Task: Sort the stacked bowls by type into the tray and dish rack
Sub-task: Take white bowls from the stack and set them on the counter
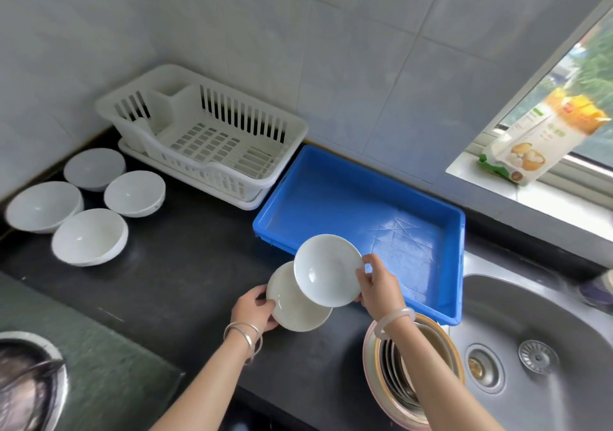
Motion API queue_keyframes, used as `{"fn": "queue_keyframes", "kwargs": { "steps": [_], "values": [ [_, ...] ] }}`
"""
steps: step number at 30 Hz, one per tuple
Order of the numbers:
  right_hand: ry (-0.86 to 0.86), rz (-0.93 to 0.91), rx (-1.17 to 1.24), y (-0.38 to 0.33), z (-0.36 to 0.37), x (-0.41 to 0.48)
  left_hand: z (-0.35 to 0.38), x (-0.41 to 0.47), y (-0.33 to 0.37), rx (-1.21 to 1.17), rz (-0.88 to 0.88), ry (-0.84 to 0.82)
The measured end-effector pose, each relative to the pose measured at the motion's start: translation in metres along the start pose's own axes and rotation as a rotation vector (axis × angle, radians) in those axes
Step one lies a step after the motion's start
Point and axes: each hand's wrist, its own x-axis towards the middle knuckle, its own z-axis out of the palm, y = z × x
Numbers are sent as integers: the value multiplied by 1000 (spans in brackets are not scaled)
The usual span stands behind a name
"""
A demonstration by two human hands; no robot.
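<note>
Two shallow white dishes are up off the black counter [185, 264]: her right hand [378, 286] grips the upper dish [326, 269] over the blue tray's [331, 178] near rim, her left hand [253, 307] holds the lower dish [292, 307].

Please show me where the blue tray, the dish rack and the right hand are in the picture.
blue tray [335, 198]: head view, bare floor of the tray.
dish rack [212, 146]: head view, slotted bottom.
right hand [378, 286]: head view, back of the hand.
</note>
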Motion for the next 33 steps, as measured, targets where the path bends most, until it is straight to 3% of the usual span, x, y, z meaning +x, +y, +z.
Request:
{"fn": "queue_keyframes", "kwargs": {
  "steps": [7, 21, 33],
  "values": [
    [-36, -34, 128, -37, 22, 13, -58, -1, 18, -149, 54, 177],
    [-262, -50, 118, -137, 138, 59, -184, 5, 12, -433, 58, 554],
    [-305, 121, 89, -167, 211, 87, -210, 20, 10, -632, 16, 605]
  ]
}}
